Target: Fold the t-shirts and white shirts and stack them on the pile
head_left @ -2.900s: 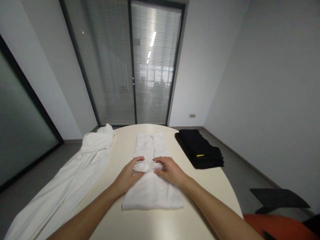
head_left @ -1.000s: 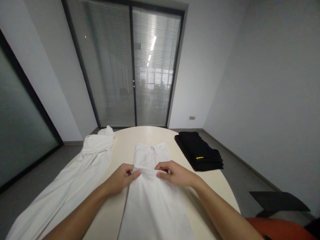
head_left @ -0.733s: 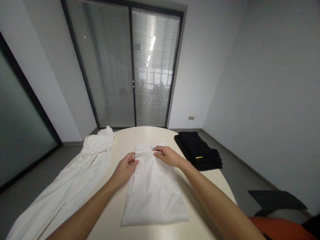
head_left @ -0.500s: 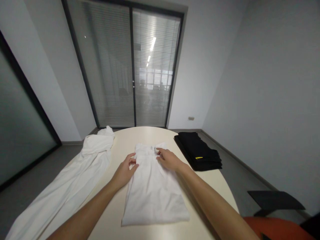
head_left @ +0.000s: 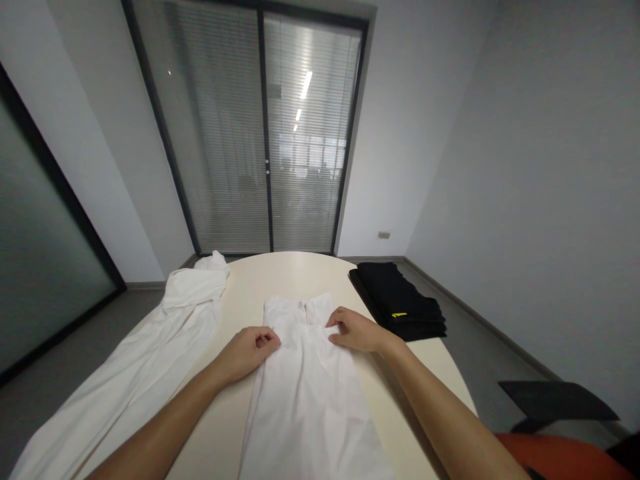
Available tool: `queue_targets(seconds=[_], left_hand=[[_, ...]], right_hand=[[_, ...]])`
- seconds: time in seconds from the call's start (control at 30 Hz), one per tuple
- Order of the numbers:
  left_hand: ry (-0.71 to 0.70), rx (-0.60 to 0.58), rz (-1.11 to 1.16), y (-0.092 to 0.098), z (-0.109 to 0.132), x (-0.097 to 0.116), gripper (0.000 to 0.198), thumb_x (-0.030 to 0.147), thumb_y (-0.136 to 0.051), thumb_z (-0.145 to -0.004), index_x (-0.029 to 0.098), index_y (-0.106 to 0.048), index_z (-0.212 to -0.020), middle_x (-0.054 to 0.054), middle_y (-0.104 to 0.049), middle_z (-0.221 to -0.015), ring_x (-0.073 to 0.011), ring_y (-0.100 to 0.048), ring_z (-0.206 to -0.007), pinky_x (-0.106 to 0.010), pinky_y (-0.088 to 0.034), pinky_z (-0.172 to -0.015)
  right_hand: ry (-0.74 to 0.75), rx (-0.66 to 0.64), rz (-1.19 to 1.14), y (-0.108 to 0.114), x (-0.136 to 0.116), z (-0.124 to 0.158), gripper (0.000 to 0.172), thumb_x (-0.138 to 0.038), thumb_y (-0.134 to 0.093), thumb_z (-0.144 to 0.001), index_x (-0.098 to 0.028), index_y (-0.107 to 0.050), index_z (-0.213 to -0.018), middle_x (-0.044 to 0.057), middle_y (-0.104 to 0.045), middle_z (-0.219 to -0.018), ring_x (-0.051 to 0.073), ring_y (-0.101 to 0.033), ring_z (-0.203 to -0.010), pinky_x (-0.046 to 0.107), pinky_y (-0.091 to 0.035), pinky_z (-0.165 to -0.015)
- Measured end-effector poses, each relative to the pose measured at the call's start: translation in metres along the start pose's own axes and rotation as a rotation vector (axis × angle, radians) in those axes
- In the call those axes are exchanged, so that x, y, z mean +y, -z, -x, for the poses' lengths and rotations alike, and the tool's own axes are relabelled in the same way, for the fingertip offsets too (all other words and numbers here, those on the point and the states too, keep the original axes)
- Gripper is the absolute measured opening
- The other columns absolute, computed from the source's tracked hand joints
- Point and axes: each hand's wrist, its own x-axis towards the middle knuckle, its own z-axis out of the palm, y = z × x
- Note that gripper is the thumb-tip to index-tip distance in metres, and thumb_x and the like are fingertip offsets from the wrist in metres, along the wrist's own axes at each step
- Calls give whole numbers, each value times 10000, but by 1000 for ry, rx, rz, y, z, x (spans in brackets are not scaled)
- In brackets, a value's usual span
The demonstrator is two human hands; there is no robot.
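A pair of folded white pants [head_left: 307,393] lies lengthwise in front of me, its gathered waistband at the far end with a small dark mark at the middle. My left hand [head_left: 249,352] is closed in a pinch on the left edge, a little below the waistband. On the opposite edge, at nearly the same height, my right hand [head_left: 359,331] pinches the cloth between thumb and fingers. The near end of the pants runs out of view at the bottom.
Along the left side of the pale round table [head_left: 295,270] lies another long white garment [head_left: 165,347], folded over at its far end. A stack of folded black clothes [head_left: 397,300] with a yellow mark sits at right. Beyond the right edge is an orange-seated chair [head_left: 560,457].
Both hands have drawn back toward me, and the white pants have slid nearer with them. My fingers have moved from beside the waistband to the side edges below it.
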Motion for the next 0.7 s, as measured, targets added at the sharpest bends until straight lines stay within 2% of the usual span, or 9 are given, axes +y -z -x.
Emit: queue_targets(seconds=[0.07,0.13,0.27,0.4,0.57,0.7], left_hand=[[8,-59,3,2,5,5,355,481,-544,-894,179,-723,-845,-10,-685,-743,-166,-586,-662,-254,-386,-609],[18,-54,4,2,8,8,346,487,-557,-880,174,-705,-899,2,-664,-753,-135,-530,-588,-243,-346,-567],[32,61,-69,-2,8,9,332,439,-620,-824,208,-663,-1058,11,-655,-877,-111,-483,-561,-242,-332,-571],[5,125,-104,-7,5,5,313,379,-600,-831,227,-653,-1099,45,-583,-708,-139,-510,-582,-253,-349,-605],[-95,218,127,-8,4,4,200,311,-564,-841,206,-592,-1009,33,-541,-753,-135,-537,-690,-237,-385,-655],[-37,177,295,-10,3,3,376,302,-581,-803,209,-520,-1162,66,-474,-740,-102,-494,-605,-214,-367,-597]], right_hand=[[18,-50,-20,3,-4,6,275,-257,-708,-759,-160,-703,-1016,80,-648,-1022,191,-615,-856,304,-482,-814],[28,-60,-21,5,-8,11,240,-259,-697,-768,-157,-697,-985,81,-651,-1009,198,-610,-882,306,-473,-827],[-26,-34,-56,9,-15,16,183,-240,-683,-763,-168,-676,-932,57,-654,-960,180,-591,-842,285,-455,-779],[-121,-91,-144,13,-15,17,145,-271,-682,-776,-182,-651,-886,4,-629,-804,141,-541,-701,255,-417,-651],[-111,-80,-263,14,-10,18,193,-317,-687,-796,-184,-656,-932,25,-672,-927,142,-569,-747,257,-442,-678],[-167,-67,-226,13,-7,19,262,-385,-677,-821,-184,-706,-987,46,-678,-903,159,-578,-753,279,-448,-701]])
